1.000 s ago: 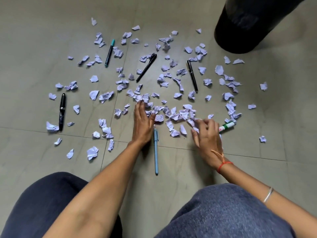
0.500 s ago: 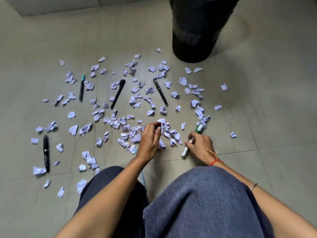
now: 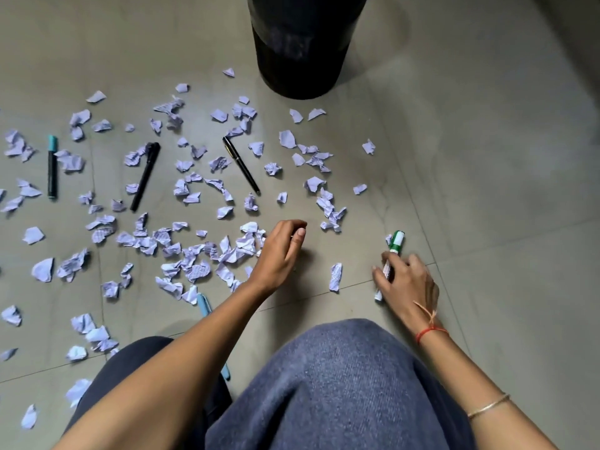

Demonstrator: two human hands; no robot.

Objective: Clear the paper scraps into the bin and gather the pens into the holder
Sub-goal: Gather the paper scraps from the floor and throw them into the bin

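Pale lilac paper scraps (image 3: 194, 251) litter the grey floor, thickest to the left of my left hand (image 3: 279, 251). That hand is curled into a closed fist over gathered scraps at the pile's right edge. My right hand (image 3: 406, 284) grips a green-and-white marker (image 3: 396, 243), whose green cap points away from me. One scrap (image 3: 336, 276) lies between the hands. Two black pens (image 3: 145, 177) (image 3: 242, 165) and a teal-capped marker (image 3: 52, 167) lie further out. My left forearm partly hides a light blue pen (image 3: 204, 305). No pen holder is in sight.
A black bin (image 3: 298, 60) stands at the top centre, beyond the scraps. My knees (image 3: 341, 384) in dark trousers fill the lower middle. Bare floor tiles (image 3: 487, 190) stretch to the right of my right hand.
The view swung left to right. My right hand took up the green-and-white marker. My left hand closed from flat, and most scraps between the two hands are gone.
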